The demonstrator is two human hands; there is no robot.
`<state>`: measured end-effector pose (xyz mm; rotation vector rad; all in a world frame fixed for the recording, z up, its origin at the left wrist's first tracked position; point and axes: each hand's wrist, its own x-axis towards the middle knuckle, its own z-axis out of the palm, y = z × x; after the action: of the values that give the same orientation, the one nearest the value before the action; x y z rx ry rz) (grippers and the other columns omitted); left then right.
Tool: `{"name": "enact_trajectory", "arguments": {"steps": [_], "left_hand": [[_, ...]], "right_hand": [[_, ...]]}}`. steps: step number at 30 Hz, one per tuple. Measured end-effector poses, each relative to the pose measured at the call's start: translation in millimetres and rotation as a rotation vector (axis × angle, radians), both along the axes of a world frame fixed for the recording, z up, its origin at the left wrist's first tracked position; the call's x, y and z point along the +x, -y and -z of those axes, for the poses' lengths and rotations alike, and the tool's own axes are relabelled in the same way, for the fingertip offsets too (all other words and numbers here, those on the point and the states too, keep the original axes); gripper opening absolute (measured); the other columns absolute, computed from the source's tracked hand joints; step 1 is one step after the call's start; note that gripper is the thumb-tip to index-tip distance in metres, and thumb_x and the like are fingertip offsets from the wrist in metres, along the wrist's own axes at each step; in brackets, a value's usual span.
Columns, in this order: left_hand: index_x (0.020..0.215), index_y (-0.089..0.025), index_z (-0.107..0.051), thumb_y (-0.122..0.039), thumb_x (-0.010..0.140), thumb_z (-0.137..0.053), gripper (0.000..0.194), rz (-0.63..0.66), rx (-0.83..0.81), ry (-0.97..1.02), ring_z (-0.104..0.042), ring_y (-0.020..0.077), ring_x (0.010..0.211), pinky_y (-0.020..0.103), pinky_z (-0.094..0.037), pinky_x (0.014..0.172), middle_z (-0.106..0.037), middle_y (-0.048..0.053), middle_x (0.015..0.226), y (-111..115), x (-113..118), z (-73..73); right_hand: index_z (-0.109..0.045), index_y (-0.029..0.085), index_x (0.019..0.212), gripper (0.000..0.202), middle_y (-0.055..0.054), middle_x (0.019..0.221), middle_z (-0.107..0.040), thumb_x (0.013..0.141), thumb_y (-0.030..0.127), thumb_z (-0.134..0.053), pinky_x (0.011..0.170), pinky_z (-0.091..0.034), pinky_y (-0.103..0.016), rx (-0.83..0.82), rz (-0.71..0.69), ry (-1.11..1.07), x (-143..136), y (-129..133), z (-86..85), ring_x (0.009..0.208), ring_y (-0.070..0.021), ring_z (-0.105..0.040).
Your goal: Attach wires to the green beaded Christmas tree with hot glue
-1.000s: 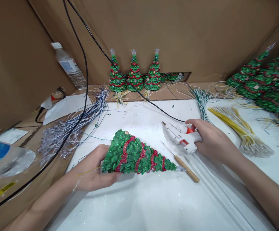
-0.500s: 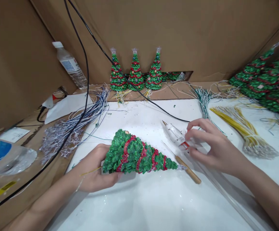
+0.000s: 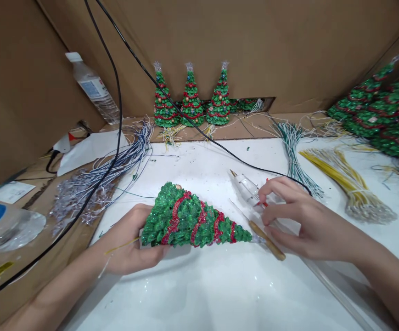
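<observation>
A glittery green Christmas tree [image 3: 192, 218] with red garlands lies on its side above the white tabletop. Its wide base is gripped by my left hand [image 3: 133, 243], and its clear tip points right. A thin yellow wire shows by the left wrist. Fingers apart and curled, my right hand [image 3: 292, 216] hovers over the rear of a clear glue gun [image 3: 245, 186]; whether a fingertip touches the gun is hard to see. Just below those fingers lies an awl [image 3: 266, 241] with a wooden handle and thin metal spike, partly behind the tree's tip.
Three small trees [image 3: 191, 103] stand against the cardboard wall [image 3: 199, 37]. More trees [image 3: 385, 115] lie right, near yellow wires [image 3: 351, 184] and green wires [image 3: 292, 151]. Star-tipped wires [image 3: 92, 184] and a bottle [image 3: 94, 87] are left. A black cable [image 3: 118, 115] crosses the view.
My right hand has moved slightly down and left, from the glue gun toward the awl handle. The tree stays in my left hand, and the whole view has shifted a little.
</observation>
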<state>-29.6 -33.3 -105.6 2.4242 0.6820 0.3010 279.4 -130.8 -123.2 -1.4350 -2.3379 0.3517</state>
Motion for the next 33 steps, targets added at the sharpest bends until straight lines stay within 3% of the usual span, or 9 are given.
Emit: {"name": "enact_trajectory", "arguments": {"steps": [9, 16, 23, 27, 33], "left_hand": [[0.058, -0.018, -0.047, -0.028, 0.072, -0.044, 0.018, -0.011, -0.023, -0.06, -0.036, 0.01, 0.057, 0.018, -0.035, 0.053, -0.037, -0.005, 0.057, -1.7, -0.5, 0.4], [0.059, -0.02, -0.045, -0.03, 0.072, -0.044, 0.017, -0.023, -0.011, -0.048, -0.035, 0.0105, 0.056, 0.02, -0.036, 0.054, -0.039, -0.005, 0.057, -1.0, 1.2, -1.1], [0.056, -0.02, -0.044, -0.029, 0.071, -0.045, 0.017, -0.036, -0.007, -0.011, -0.034, 0.0108, 0.056, 0.02, -0.036, 0.054, -0.038, -0.005, 0.056, 0.2, 1.5, 0.6], [0.056, -0.019, -0.046, -0.028, 0.071, -0.046, 0.017, -0.026, -0.026, -0.034, -0.036, 0.0106, 0.057, 0.02, -0.036, 0.054, -0.039, -0.004, 0.057, -0.6, 0.4, 1.2], [0.06, -0.018, -0.051, -0.024, 0.071, -0.045, 0.014, -0.023, -0.069, -0.003, -0.037, 0.0088, 0.056, 0.017, -0.035, 0.052, -0.04, -0.005, 0.058, 0.1, 0.8, 0.6]], "right_hand": [[-0.066, 0.024, 0.072, 0.012, -0.005, 0.105, -0.05, 0.068, 0.013, -0.066, 0.092, -0.037, -0.04, -0.107, -0.021, 0.015, -0.8, 1.0, -3.2, 0.106, -0.023, -0.046], [-0.064, 0.022, 0.068, 0.009, -0.005, 0.106, -0.052, 0.066, 0.014, -0.067, 0.105, -0.027, -0.049, -0.103, -0.059, 0.045, -2.3, 2.7, -1.1, 0.105, -0.0227, -0.049], [-0.065, 0.022, 0.064, 0.005, -0.007, 0.105, -0.054, 0.069, 0.021, -0.067, 0.097, -0.037, -0.048, -0.083, -0.034, 0.095, -4.8, 2.4, 2.3, 0.107, -0.0267, -0.049], [-0.063, 0.021, 0.061, 0.008, -0.006, 0.102, -0.055, 0.065, 0.016, -0.066, 0.094, -0.039, -0.046, -0.073, -0.03, 0.103, -5.8, 1.1, 4.1, 0.104, -0.026, -0.05], [-0.061, 0.022, 0.065, 0.009, -0.007, 0.099, -0.056, 0.066, 0.013, -0.063, 0.084, -0.044, -0.04, 0.096, 0.032, 0.002, -1.0, 0.7, -1.3, 0.1, -0.0255, -0.053]]}}
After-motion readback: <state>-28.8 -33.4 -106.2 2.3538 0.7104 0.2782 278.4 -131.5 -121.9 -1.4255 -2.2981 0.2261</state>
